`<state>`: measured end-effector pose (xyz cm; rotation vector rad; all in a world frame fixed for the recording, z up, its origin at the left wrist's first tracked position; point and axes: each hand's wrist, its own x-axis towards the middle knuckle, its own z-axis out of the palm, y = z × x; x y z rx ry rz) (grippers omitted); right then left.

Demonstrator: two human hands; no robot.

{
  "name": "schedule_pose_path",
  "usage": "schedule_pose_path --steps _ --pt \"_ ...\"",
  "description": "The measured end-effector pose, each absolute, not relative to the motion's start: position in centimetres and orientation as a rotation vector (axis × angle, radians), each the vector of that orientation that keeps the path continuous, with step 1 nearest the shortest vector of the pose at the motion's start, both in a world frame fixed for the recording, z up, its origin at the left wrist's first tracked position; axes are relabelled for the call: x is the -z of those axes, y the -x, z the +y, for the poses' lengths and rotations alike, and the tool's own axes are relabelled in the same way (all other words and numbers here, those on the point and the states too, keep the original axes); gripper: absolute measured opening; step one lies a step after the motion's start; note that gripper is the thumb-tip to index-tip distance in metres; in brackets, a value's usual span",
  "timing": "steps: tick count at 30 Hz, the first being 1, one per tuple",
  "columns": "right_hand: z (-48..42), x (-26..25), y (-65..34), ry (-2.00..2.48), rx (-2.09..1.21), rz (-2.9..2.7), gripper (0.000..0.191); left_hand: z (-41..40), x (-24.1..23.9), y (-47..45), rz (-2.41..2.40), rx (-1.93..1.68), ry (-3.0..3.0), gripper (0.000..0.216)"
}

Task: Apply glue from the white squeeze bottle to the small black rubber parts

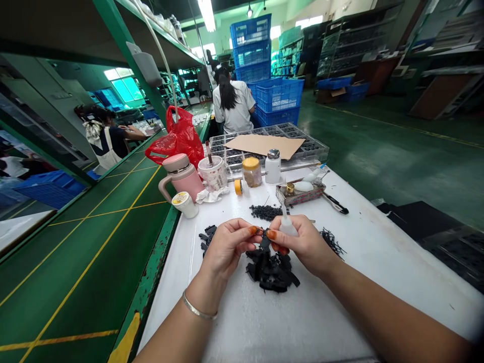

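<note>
My left hand (pixel 227 244) and my right hand (pixel 302 242) meet over a white table (pixel 340 302), fingertips pinched together on a small black plastic part (pixel 264 240). My right hand also grips a small white squeeze bottle (pixel 287 224) with its nozzle pointing up. Directly below the hands lies a pile of black plastic pieces (pixel 270 269). A smaller black heap (pixel 207 236) lies left of my left hand, and thin black strips (pixel 331 241) lie to the right. A scatter of tiny black bits (pixel 266 212) sits just beyond the hands.
Behind stand a pink mug (pixel 183 176), a cup with a straw (pixel 214 172), a small white tub (pixel 185 204), a yellow-lidded jar (pixel 252 171), a white bottle (pixel 273 166), tape roll (pixel 238 186), a small tray (pixel 300 194), compartment trays under cardboard (pixel 264 145). A green conveyor (pixel 94 242) runs left; other workers sit farther off.
</note>
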<state>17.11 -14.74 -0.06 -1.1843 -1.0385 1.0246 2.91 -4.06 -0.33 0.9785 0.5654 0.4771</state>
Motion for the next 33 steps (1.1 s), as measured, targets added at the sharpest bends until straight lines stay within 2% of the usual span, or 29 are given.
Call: schedule_pose_path --steps 12,21,33 --pt "-14.8 0.0 -17.0 1.208 -1.023 -1.055 0.03 -4.2 0.2 -2.9 0.541 -0.471 -0.993 0.022" --pt "-14.7 0.0 -16.3 1.145 -1.121 -1.077 0.031 -5.2 0.7 -3.1 0.468 -0.515 -1.286 0.022" --pt "-14.8 -0.2 -16.3 1.15 -1.114 -1.081 0.032 -5.5 1.0 -3.1 0.464 -0.463 -1.238 0.02"
